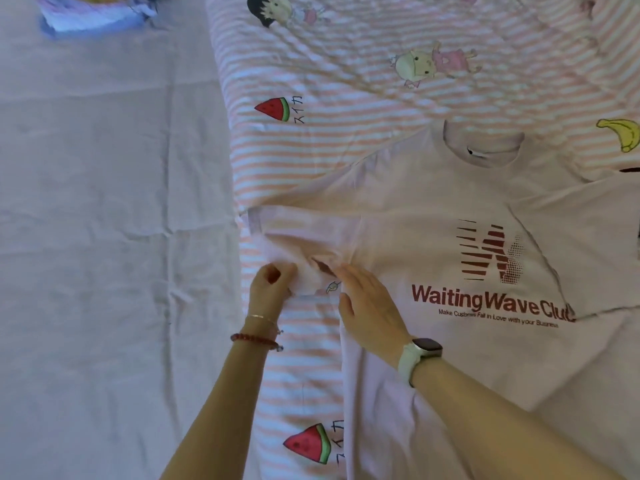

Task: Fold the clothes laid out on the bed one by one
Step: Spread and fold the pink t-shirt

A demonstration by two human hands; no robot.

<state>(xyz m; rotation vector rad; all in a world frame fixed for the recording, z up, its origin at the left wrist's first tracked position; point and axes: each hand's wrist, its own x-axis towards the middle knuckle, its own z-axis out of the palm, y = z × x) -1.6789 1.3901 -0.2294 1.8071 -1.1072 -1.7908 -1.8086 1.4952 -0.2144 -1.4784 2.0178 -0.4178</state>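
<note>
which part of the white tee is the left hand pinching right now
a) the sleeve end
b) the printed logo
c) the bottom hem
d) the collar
a: the left hand pinches the bunched sleeve end of the t-shirt, at its side near the edge of the striped quilt, while the right hand lies flat on the shirt beside it; the collar lies far up the shirt, untouched.

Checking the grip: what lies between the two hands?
In the head view, bunched T-shirt sleeve fabric spans from left hand to right hand.
</note>
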